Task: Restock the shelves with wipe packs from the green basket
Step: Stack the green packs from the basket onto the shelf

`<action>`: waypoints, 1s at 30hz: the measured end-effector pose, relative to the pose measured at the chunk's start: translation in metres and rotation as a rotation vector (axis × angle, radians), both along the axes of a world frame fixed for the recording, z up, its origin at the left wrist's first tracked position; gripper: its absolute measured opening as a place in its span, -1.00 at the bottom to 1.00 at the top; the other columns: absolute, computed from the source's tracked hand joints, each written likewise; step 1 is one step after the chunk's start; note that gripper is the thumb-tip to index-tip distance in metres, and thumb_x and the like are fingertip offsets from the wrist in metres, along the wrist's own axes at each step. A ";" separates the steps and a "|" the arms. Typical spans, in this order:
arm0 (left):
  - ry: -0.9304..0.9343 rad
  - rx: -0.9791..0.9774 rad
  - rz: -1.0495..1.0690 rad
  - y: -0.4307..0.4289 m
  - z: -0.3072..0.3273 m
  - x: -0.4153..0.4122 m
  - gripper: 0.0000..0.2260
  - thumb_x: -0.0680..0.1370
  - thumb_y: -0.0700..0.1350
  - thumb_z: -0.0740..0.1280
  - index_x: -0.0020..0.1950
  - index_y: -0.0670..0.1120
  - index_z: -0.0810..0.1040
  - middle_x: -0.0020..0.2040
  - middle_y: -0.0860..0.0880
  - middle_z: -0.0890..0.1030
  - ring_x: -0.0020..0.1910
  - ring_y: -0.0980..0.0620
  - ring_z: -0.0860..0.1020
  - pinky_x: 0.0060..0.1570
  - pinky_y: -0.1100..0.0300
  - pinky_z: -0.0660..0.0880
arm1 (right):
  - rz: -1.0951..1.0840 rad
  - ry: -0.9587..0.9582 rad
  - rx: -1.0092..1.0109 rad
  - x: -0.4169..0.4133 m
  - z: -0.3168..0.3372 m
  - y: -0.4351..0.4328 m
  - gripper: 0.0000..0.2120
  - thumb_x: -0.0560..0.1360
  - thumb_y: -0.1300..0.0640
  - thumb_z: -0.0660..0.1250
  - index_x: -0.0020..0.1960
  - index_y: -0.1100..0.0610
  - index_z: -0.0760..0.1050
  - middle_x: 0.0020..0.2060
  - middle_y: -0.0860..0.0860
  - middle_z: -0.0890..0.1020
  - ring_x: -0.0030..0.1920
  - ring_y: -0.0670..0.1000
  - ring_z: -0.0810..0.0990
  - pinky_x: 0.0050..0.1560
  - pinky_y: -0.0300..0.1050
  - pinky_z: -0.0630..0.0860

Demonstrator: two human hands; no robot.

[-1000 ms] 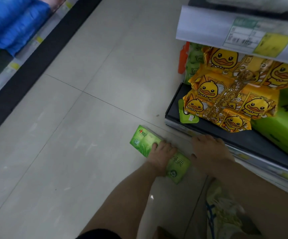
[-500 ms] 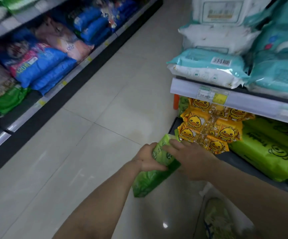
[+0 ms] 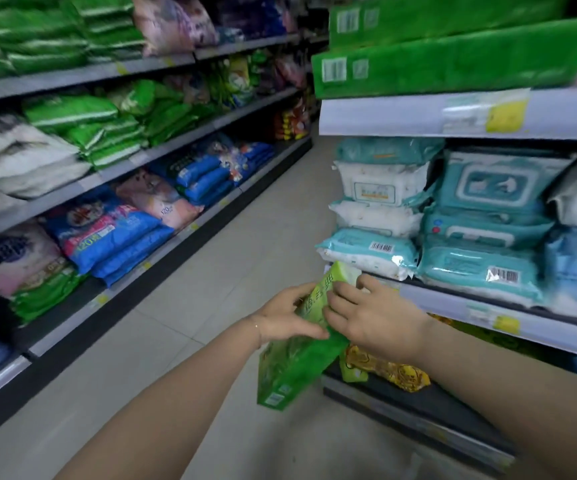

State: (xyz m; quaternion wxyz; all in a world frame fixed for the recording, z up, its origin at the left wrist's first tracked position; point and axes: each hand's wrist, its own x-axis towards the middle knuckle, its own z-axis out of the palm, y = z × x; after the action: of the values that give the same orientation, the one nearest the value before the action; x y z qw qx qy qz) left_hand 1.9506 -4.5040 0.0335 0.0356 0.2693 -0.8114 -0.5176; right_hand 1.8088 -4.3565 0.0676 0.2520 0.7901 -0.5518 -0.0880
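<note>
Between the two hands, a green wipe pack [image 3: 297,368] hangs tilted, its upper end raised toward the shelf edge [image 3: 460,303] and its lower end, with a barcode, pointing down at the floor [image 3: 211,299]. Both forearms reach forward from the bottom of the view and meet at the pack. The left hand [image 3: 285,317] grips the pack's left side, thumb stretched along its face and fingers curled over the top edge. The right hand [image 3: 375,318], back upward, has its fingers bent over the pack's upper right part; its thumb is hidden. Just above the right hand, teal and white wipe packs [image 3: 366,251] are stacked on the shelf. Below that hand, yellow duck-print packs [image 3: 391,372] lie on the bottom shelf.
</note>
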 end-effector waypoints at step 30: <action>0.511 -1.780 0.233 -0.020 0.230 -0.018 -0.24 0.25 0.10 0.57 0.35 -0.01 0.33 0.21 0.00 0.55 0.14 0.01 0.40 -0.09 0.04 0.45 | -0.110 0.276 -0.702 -0.074 0.251 0.081 -0.44 0.52 -0.16 0.12 0.21 0.30 0.46 0.00 0.18 0.59 -0.08 0.19 0.57 -0.20 0.04 0.45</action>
State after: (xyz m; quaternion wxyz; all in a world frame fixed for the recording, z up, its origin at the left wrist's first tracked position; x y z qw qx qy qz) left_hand 1.9327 -4.5235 0.2640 0.4581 0.1006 -0.8446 0.2582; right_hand 1.7353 -4.2758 0.3190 0.5742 0.6055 -0.5510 -0.0128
